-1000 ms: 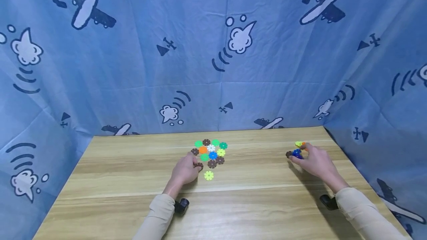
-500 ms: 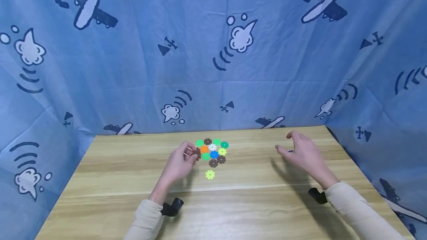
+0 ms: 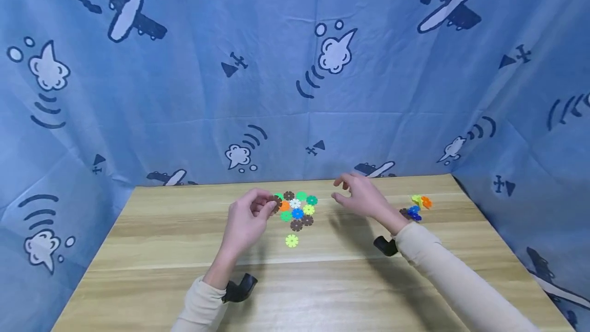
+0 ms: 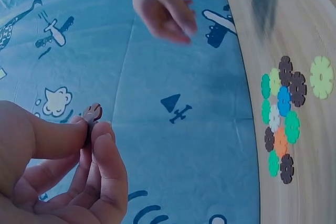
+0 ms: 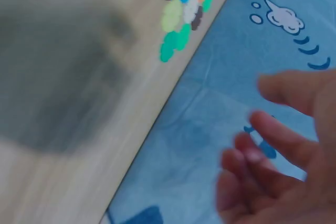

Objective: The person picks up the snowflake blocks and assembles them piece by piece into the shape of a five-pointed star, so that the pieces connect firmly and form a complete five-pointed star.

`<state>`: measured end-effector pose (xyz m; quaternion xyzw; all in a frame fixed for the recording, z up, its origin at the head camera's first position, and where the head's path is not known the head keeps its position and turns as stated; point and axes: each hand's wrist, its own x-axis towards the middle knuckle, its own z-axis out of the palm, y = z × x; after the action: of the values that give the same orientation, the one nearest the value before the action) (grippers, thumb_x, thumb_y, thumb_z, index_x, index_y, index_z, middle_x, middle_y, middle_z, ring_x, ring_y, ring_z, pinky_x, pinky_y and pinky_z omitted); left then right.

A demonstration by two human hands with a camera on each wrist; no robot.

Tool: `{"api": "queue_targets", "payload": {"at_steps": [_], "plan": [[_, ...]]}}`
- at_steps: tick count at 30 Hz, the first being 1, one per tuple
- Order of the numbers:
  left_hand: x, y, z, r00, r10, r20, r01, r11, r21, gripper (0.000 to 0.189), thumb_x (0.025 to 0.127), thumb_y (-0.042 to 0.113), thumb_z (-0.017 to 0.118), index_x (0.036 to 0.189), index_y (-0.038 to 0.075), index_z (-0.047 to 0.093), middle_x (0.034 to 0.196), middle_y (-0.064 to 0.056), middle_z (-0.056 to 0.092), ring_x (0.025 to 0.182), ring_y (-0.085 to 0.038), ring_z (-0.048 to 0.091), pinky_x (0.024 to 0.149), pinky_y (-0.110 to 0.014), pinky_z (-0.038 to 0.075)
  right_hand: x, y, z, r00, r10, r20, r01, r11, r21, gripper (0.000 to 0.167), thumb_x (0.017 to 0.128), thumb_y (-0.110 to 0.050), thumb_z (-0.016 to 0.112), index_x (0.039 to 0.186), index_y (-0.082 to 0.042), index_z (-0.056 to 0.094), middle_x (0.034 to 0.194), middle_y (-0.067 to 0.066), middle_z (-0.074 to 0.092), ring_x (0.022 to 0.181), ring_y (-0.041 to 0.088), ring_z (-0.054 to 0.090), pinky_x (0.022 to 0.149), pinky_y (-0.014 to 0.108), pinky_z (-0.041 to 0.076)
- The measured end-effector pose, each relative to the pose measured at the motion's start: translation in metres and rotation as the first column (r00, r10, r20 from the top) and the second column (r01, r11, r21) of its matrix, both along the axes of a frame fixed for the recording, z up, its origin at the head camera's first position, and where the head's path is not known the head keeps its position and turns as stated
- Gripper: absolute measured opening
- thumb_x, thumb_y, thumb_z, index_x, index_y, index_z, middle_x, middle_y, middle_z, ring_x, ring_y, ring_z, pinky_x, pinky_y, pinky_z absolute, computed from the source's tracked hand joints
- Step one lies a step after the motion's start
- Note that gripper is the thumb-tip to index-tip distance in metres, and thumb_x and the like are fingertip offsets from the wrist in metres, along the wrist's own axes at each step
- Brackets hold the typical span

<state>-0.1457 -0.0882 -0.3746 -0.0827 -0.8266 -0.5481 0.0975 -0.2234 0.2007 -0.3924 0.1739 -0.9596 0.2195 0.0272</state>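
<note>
Between thumb and fingertips, my left hand (image 3: 246,224) pinches a brown notched plastic disc (image 4: 93,113), held up above the table. Just right of it lie flat notched discs in several colours, among them a blue disc (image 3: 297,213), an orange disc (image 4: 281,141) and a white disc (image 3: 294,203). A yellow-green disc (image 3: 292,241) lies apart, nearer me. My right hand (image 3: 361,198) is in the air to the right of these discs, fingers loosely bent and holding nothing. It is blurred in the right wrist view.
At the table's right lies a small clump of yellow, orange, blue and brown discs (image 3: 414,212); whether they are joined I cannot tell. The wooden table (image 3: 184,250) ends at a blue curtain (image 3: 267,91) behind and at the sides.
My left hand has picked up the brown disc from the table and raised it. My right hand has left the clump at the right and moved left, toward my left hand.
</note>
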Motion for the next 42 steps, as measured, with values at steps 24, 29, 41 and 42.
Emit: {"api": "queue_targets", "payload": {"at_steps": [24, 29, 41, 42], "plan": [[-0.001, 0.008, 0.000, 0.998, -0.032, 0.056, 0.032, 0.999, 0.016, 0.010, 0.094, 0.004, 0.069, 0.104, 0.003, 0.071, 0.089, -0.009, 0.068, 0.078, -0.014, 0.062, 0.070, -0.020, 0.057, -0.075, -0.043, -0.052, 0.921, 0.167, 0.352, -0.197, 0.979, 0.049, 0.024, 0.093, -0.012, 0.074, 0.114, -0.008, 0.064, 0.102, 0.009, 0.063, 0.093, 0.022, 0.058, 0.089, 0.042, 0.053], [-0.002, 0.007, -0.001, 0.998, -0.033, 0.061, 0.033, 0.999, 0.009, 0.010, 0.094, 0.004, 0.069, 0.104, 0.004, 0.071, 0.089, -0.008, 0.069, 0.078, -0.014, 0.063, 0.070, -0.021, 0.057, -0.075, -0.045, -0.054, 0.922, 0.136, 0.362, -0.161, 0.986, 0.040, 0.022, 0.091, -0.012, 0.075, 0.107, -0.005, 0.062, 0.102, 0.008, 0.063, 0.096, 0.023, 0.059, 0.094, 0.043, 0.052], [0.000, 0.008, -0.001, 0.998, -0.044, 0.055, 0.041, 0.998, 0.055, 0.011, 0.095, 0.004, 0.068, 0.106, 0.002, 0.069, 0.092, -0.013, 0.072, 0.079, -0.022, 0.070, 0.069, -0.021, 0.058, -0.064, -0.025, -0.060, 0.934, 0.178, 0.311, -0.151, 0.982, -0.112, 0.027, 0.088, -0.004, 0.075, 0.104, -0.004, 0.053, 0.098, 0.011, 0.062, 0.092, 0.023, 0.060, 0.088, 0.040, 0.056], [0.000, 0.009, -0.001, 0.998, -0.044, 0.052, 0.041, 0.997, 0.060, 0.011, 0.095, 0.004, 0.067, 0.106, 0.001, 0.068, 0.093, -0.015, 0.072, 0.079, -0.022, 0.071, 0.069, -0.021, 0.058, -0.062, -0.023, -0.058, 0.936, 0.185, 0.299, -0.150, 0.979, -0.135, 0.025, 0.088, -0.003, 0.074, 0.103, -0.003, 0.054, 0.098, 0.011, 0.063, 0.092, 0.023, 0.061, 0.086, 0.039, 0.056]]}}
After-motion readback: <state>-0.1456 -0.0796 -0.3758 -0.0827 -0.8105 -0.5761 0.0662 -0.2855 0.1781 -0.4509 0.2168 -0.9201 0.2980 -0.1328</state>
